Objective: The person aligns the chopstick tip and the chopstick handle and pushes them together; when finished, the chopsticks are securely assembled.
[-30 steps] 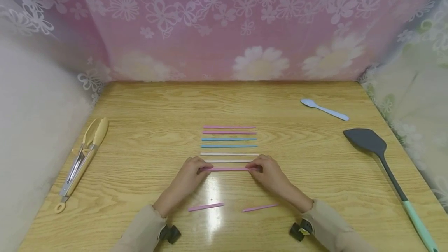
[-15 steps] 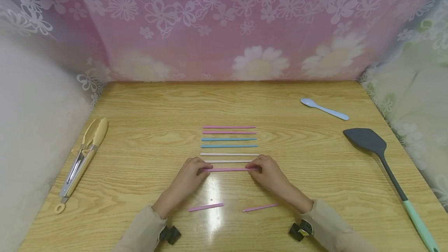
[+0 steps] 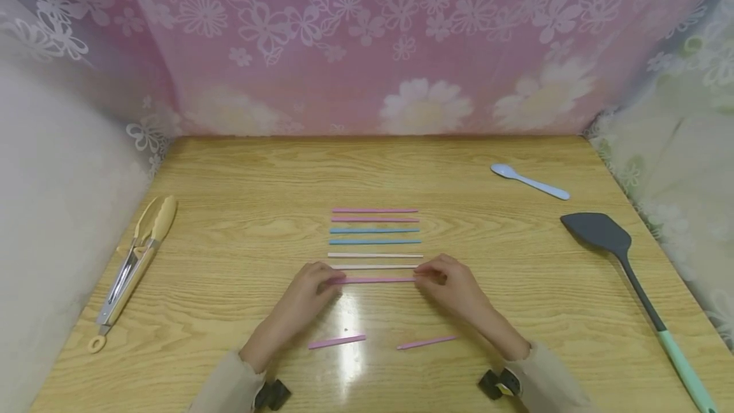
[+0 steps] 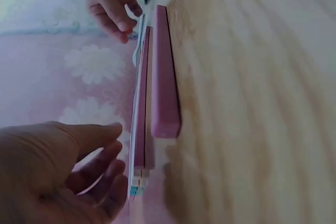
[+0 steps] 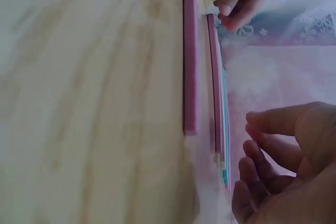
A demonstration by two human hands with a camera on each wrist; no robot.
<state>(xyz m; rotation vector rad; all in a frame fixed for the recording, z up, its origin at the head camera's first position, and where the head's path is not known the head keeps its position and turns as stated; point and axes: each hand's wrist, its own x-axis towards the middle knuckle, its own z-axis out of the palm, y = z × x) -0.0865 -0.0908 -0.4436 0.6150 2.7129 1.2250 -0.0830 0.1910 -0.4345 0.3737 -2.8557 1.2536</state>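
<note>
In the head view, a slim pink stick [image 3: 378, 280], long and straight like a chopstick, lies sideways on the table. My left hand [image 3: 304, 295] is at its left end, and my right hand [image 3: 454, 287] is at its right end. Both wrist views show the fingers loosely bent and apart from the pink stick [image 4: 142, 108], holding nothing. Beyond it run two white sticks [image 3: 375, 267], two blue sticks [image 3: 374, 242] and two more pink sticks [image 3: 375, 220], roughly parallel. Closer to me lie two shorter pink sticks, one left [image 3: 337, 341] and one right [image 3: 427, 343], slightly slanted.
Tongs [image 3: 134, 273] with cream tips lie at the table's left. To the right are a light blue spoon [image 3: 530, 181] and a dark spatula [image 3: 599, 232] with a green handle. A pink floral curtain [image 3: 344, 50] hangs behind the wooden table [image 3: 241, 171].
Both hands pinched the ends of the long pink stick earlier. Now they have let go and drawn slightly outward, the right more clearly. The stick stays in the row.
</note>
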